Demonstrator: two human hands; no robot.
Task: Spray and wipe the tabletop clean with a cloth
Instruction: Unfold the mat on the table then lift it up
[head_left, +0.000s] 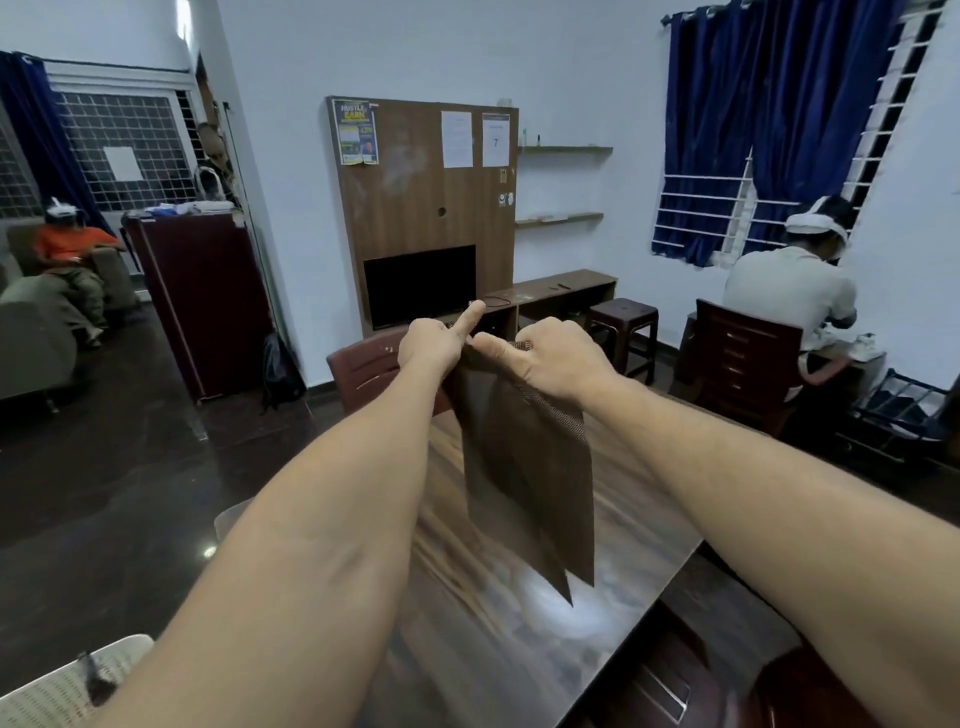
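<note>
A dark brown woven cloth hangs folded in the air over the glossy dark wooden tabletop. Both arms are stretched out in front of me. My left hand pinches the cloth's top edge, its index finger pointing up and away. My right hand grips the same top edge just to the right, thumb toward the left hand. The cloth's lower corners dangle a little above the table surface. No spray bottle is in view.
A brown chair stands at the table's far end and another chair at the right, where a person sits at a desk. A maroon fridge, a TV unit and a stool line the back. Another person sits at far left.
</note>
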